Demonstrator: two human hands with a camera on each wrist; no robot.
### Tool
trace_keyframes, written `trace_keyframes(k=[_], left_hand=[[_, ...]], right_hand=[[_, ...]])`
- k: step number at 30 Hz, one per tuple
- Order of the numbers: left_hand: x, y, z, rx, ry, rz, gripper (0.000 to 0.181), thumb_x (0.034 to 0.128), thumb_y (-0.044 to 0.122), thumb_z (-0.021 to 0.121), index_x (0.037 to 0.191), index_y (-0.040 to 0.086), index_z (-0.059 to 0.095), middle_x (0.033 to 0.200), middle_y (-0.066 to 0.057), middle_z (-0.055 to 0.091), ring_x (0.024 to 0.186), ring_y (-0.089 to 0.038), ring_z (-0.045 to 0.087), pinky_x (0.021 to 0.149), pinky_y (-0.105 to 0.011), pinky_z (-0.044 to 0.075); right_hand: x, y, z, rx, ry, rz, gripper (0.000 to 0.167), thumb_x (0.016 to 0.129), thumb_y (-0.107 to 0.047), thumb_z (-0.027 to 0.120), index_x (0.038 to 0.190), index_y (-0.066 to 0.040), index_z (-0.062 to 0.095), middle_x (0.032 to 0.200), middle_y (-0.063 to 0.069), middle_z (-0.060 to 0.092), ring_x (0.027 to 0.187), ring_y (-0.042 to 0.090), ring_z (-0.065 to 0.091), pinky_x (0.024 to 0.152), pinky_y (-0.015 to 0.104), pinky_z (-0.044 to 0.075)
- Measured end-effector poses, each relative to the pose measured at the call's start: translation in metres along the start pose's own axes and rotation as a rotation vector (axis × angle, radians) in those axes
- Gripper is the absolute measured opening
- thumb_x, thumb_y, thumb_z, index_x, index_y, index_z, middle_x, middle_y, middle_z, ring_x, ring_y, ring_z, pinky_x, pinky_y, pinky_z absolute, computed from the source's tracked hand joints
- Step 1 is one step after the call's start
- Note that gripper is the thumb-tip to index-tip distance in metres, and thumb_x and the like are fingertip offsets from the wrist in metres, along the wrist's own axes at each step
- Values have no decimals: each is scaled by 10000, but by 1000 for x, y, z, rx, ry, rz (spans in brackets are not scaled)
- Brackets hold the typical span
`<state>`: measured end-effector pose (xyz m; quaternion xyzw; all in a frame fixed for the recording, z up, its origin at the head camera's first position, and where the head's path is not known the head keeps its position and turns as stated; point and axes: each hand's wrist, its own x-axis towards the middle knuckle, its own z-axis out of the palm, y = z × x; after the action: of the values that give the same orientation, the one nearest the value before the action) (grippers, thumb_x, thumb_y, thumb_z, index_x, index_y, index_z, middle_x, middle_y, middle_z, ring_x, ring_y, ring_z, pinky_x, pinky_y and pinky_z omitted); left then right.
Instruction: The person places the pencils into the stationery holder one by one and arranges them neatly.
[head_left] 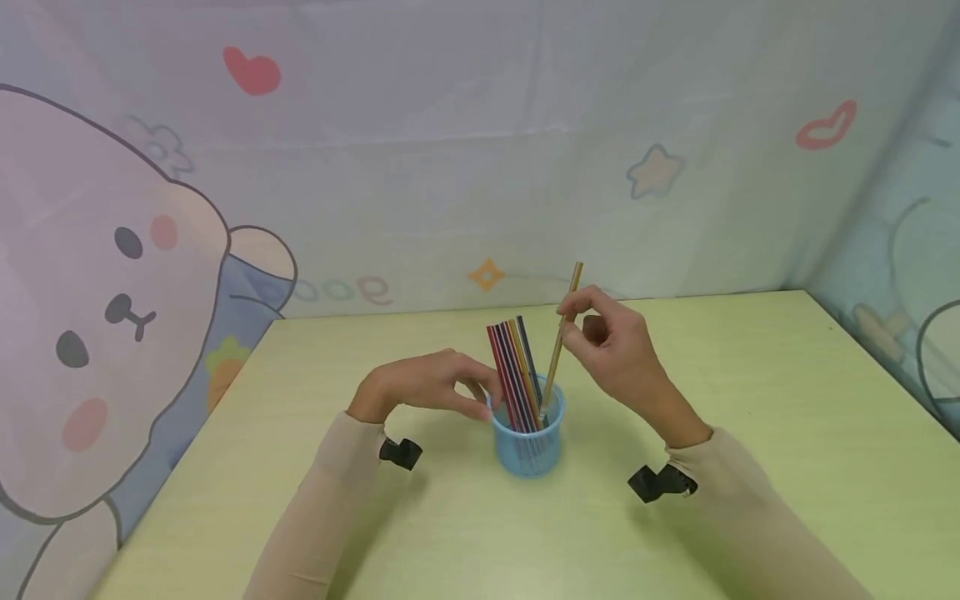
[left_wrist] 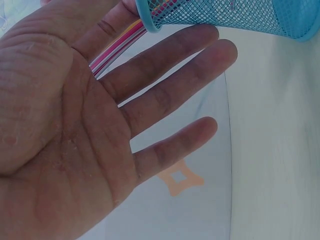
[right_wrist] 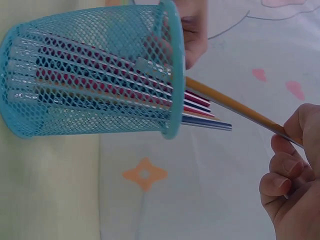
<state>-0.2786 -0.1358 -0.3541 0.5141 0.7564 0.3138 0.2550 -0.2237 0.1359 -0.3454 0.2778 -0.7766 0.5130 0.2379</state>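
A light blue mesh pen cup (head_left: pixel 527 457) stands upright on the table, holding several colored pencils (head_left: pixel 513 371) in red, dark, yellow and blue that lean to the left. My left hand (head_left: pixel 427 379) pinches the cup's left rim between thumb and index finger; in the left wrist view its other fingers stretch out beside the mesh. My right hand (head_left: pixel 613 343) pinches a yellow pencil (right_wrist: pixel 235 106) near its upper end. This pencil slants, and its lower end, covered by a clear cap (right_wrist: pixel 152 68), is inside the cup near the rim.
The pale yellow-green table (head_left: pixel 735 392) reaches back to a printed cloth backdrop (head_left: pixel 420 167) with a cartoon bear, hearts and stars. Black wrist mounts (head_left: pixel 662 483) sit at both cuffs of the beige sleeves.
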Motion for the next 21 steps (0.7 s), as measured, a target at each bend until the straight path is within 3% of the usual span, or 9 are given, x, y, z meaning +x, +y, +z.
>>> trace_keyframes(k=[5, 12, 17, 21], left_hand=[[0, 1, 0, 3, 5, 16, 56, 949, 160, 701, 989, 127, 680, 967, 67, 670, 1015, -103, 655, 958, -308, 541], [0, 1, 1, 4, 1, -2, 116, 953, 165, 698, 1021, 71, 681, 999, 44, 689, 1047, -134, 665, 964, -305, 536], [0, 3, 0, -1, -1, -4, 155, 956, 165, 694, 1039, 35, 677, 1027, -11, 696, 1064, -179, 668, 967, -308, 534], [-1, 3, 0, 2, -5, 7, 137, 958, 161, 692, 1032, 47, 674, 1019, 8, 690, 1057, -149, 664, 969, -307, 534]], right_hand=[[-6, 4, 18, -97, -115, -99, 199, 918, 19, 603, 1065, -105, 651, 915, 13, 634, 527, 87, 410, 457, 228, 362], [-15, 8, 35, -194, -281, -128, 191, 915, -21, 615, 1075, -115, 661, 929, -14, 644, 590, 64, 460, 503, 225, 433], [-18, 6, 39, -321, -333, -130, 187, 902, -48, 660, 1065, -137, 681, 931, -59, 621, 647, 67, 492, 542, 221, 456], [-16, 7, 36, -324, -332, -114, 157, 903, -37, 666, 1032, -123, 691, 928, -51, 623, 631, 67, 499, 539, 224, 462]])
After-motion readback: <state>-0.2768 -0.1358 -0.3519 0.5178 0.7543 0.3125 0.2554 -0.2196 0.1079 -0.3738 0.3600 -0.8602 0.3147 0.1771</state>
